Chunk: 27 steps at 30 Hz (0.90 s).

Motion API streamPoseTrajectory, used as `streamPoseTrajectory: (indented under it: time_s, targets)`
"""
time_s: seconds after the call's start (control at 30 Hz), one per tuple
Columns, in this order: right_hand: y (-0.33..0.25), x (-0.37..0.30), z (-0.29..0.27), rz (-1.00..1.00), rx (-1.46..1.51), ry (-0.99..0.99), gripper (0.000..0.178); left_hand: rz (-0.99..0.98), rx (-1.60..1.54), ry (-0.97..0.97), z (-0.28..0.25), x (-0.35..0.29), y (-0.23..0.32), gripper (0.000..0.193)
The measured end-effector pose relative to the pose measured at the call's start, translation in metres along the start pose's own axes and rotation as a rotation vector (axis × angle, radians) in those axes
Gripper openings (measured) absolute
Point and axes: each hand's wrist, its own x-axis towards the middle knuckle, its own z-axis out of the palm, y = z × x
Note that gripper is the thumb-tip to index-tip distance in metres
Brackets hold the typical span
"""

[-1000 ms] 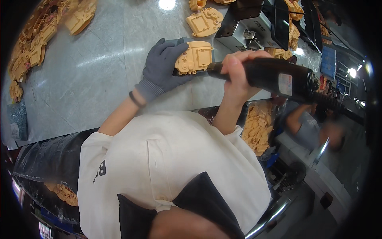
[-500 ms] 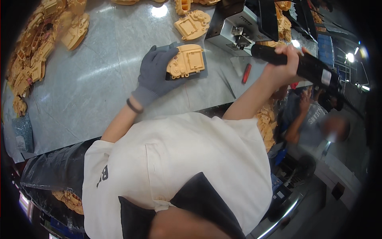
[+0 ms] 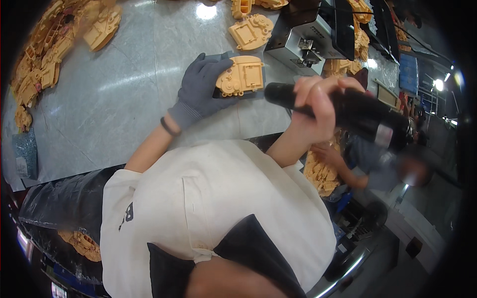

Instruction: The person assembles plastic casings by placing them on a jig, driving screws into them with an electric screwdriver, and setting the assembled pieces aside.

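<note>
My left hand (image 3: 200, 87), in a grey glove, steadies a yellow-orange plastic housing (image 3: 242, 76) against a dark fixture block (image 3: 258, 91) on the table. The thumb rests on the housing's left edge, and the other fingers lie along its side. Bare, my right hand (image 3: 318, 104) is wrapped round a black electric screwdriver (image 3: 355, 111). The tool lies roughly level, its narrow end pointing left, close to the housing's right side. Any bit at the tip is too blurred to make out.
A metal and black screw feeder (image 3: 303, 44) stands behind my right hand. One more housing (image 3: 251, 31) lies beyond the fixture, and many are heaped (image 3: 47, 59) at far left. A clear bag (image 3: 25, 154) sits at the table's left corner. A co-worker (image 3: 372, 164) is at right.
My right hand has brought the electric screwdriver left and down, from beside the feeder toward the housing. My left hand keeps its hold on the housing. The co-worker's arm has reached toward the parts.
</note>
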Motion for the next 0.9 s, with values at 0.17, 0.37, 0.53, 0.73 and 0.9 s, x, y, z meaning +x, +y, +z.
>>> streamPoseTrajectory:
  time_s: [0.17, 0.37, 0.53, 0.73, 0.9]
  targets:
    - [0.008, -0.016, 0.017, 0.036, -0.046, -0.128, 0.041, 0.042, -0.031, 0.062, -0.002, 0.004, 0.001, 0.069]
    - [0.022, -0.029, 0.024, 0.099, -0.204, -0.100, 0.042, 0.046, -0.010, 0.047, -0.001, 0.000, -0.001, 0.072]
    - [0.031, -0.034, 0.025, 0.152, -0.197, -0.011, 0.040, 0.025, -0.022, 0.003, -0.003, -0.001, 0.000, 0.071]
    - [0.038, -0.037, 0.023, 0.122, -0.342, -0.079, 0.034, 0.038, -0.013, 0.019, 0.000, -0.002, -0.004, 0.071]
    - [0.039, -0.032, 0.022, 0.010, -0.405, -0.266, 0.041, 0.065, -0.003, 0.018, 0.001, 0.001, -0.006, 0.071]
